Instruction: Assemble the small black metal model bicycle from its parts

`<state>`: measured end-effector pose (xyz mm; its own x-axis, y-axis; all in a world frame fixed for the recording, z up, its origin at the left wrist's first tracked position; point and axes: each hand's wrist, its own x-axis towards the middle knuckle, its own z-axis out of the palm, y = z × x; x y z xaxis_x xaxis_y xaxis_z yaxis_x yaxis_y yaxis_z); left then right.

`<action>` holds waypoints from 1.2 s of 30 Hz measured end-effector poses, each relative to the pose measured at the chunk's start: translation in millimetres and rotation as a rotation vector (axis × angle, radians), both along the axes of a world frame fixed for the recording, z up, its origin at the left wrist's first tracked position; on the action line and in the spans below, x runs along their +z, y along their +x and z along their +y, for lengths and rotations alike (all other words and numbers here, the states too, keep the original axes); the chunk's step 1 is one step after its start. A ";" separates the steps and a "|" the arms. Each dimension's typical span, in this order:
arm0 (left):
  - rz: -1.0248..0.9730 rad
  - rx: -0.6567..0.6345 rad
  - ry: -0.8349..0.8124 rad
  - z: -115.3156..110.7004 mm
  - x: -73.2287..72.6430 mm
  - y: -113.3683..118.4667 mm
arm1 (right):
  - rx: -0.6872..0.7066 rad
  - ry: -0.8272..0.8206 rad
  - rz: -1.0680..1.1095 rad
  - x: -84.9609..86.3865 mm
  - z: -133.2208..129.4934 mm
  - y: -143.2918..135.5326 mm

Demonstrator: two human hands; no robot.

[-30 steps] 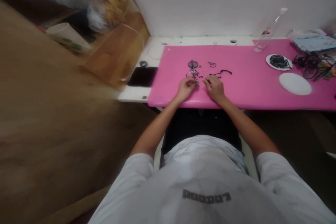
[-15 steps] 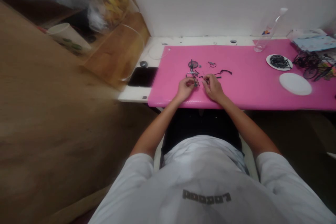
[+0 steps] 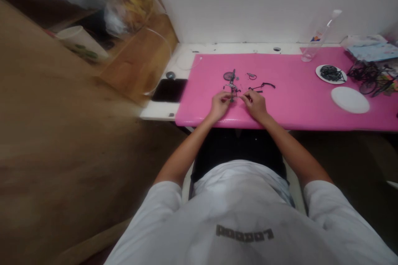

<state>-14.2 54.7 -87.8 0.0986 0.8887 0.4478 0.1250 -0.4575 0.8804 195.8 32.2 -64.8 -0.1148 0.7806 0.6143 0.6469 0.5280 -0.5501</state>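
A small dark model bicycle (image 3: 231,85), partly put together with one wheel at its far end, is on the pink table cover (image 3: 304,103). My left hand (image 3: 220,106) is closed on its near end, thumb and fingers pinched together. Close by on the right, my right hand (image 3: 255,104) pinches with its fingertips beside the bicycle; whatever is between them is too small to make out. Just beyond that hand lie thin black curved parts (image 3: 268,85). A small ring-shaped part (image 3: 252,76) rests farther back.
To the right are a white plate of black parts (image 3: 317,75), a white disc (image 3: 350,99), a pile of dark model bicycles (image 3: 368,83) and a clear bottle (image 3: 315,41). A black flat object (image 3: 168,90) lies left. A white wall (image 3: 248,4) stands behind.
The bicycle has turned slightly, its far end shifting to the right. My right hand has moved a little right and down, its fingertips still near the frame.
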 end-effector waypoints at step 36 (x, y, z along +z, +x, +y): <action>0.180 0.006 0.117 -11.8 1.3 1.1 | -0.012 0.036 -0.207 -11.5 2.2 1.9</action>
<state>-13.2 42.8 -86.6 0.1809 0.8325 0.5236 0.2782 -0.5540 0.7847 197.6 34.5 -76.4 -0.2324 0.7607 0.6061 0.7507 0.5365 -0.3854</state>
